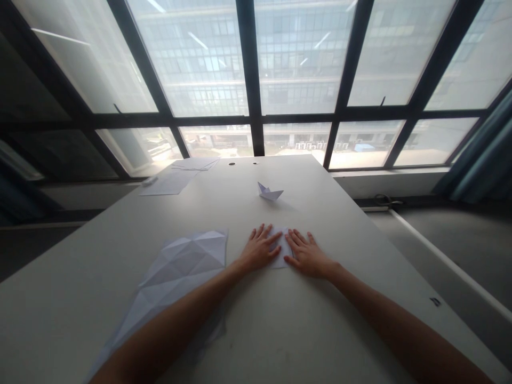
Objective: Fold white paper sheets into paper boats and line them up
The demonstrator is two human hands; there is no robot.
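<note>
A small folded white paper (pixel 282 260) lies flat on the table, partly covered by both hands. My left hand (pixel 261 249) rests on its left side with the fingers spread. On its right side lies my right hand (pixel 306 254), palm down, fingers stretched out. Between the hands a strip of the paper shows; its outer edges are hidden under the palms. Beyond them stands a folded paper boat (pixel 270 192). To the left, partly under my left forearm, spreads a large creased sheet of paper (pixel 188 261).
The white table (pixel 344 330) reaches toward tall windows (pixel 300 58). Flat paper sheets (pixel 172 182) lie at its far left. A small dark mark (pixel 435 302) sits near the right edge. Curtains (pixel 472 154) hang at both sides.
</note>
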